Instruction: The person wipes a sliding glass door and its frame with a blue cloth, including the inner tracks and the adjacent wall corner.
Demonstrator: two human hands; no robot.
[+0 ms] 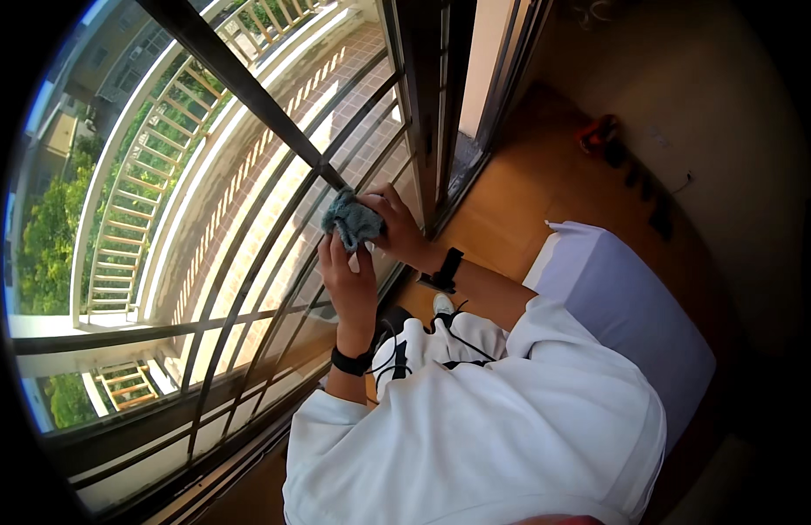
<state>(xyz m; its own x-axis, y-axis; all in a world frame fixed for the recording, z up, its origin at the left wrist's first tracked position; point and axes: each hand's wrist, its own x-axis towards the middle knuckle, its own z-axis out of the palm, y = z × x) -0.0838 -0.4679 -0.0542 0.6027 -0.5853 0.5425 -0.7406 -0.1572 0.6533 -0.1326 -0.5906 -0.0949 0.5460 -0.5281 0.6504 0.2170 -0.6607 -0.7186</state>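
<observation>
A crumpled grey-blue cloth (351, 220) is bunched between my two hands, in front of the glass door's dark metal frame bar (280, 128). My left hand (347, 279) grips its lower edge with the fingers pointing up. From the right, my right hand (397, 226) holds the cloth's side, the thumb and fingers partly around it. The cloth lies at the lower end of the thick slanting bar; whether it touches the glass or the bar I cannot tell. Each wrist wears a black band.
Behind the glass are a tiled balcony (353, 59) and a pale railing (133, 210). Close on the right stands a box-like piece under a pale lilac cover (615, 295). Past it, a red object (599, 133) and several dark things lie along the wall on the wooden floor (510, 197).
</observation>
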